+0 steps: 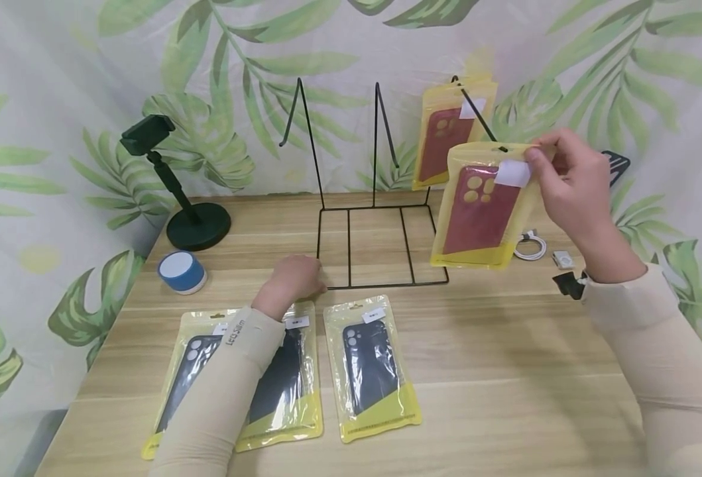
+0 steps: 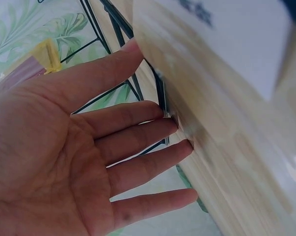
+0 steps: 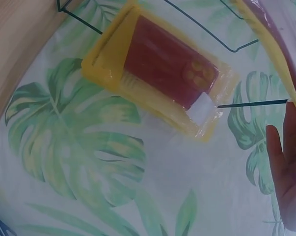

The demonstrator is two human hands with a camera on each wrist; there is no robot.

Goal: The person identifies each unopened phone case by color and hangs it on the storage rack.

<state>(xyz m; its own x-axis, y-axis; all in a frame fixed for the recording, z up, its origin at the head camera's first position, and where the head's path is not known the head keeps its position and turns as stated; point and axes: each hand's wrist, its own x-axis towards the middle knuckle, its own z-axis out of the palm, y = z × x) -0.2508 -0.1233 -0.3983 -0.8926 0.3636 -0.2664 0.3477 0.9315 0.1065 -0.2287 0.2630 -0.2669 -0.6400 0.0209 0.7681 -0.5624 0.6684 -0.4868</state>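
My right hand [image 1: 577, 185] pinches the top corner of a yellow-edged clear bag with a dark red phone case [image 1: 484, 215]. The bag's top hole is at the tip of the right-hand hook on a black wire rack [image 1: 386, 286]. Farther back on that hook hangs another bagged red phone case [image 3: 162, 64]. My left hand [image 1: 291, 278] is by the rack's front left corner. In the left wrist view its fingers [image 2: 148, 169] are extended, palm showing, with nothing held. Below lie several bagged dark phone cases [image 1: 371, 371], some partly covered by my left forearm.
A black phone stand [image 1: 195, 225] and a blue and white cylinder [image 1: 182, 273] stand at the left. On the right lie a coiled white cable [image 1: 531, 257], a small silver item [image 1: 563, 259] and a small black object [image 1: 567, 285]. Two bare hooks [image 1: 377, 146] rise from the rack.
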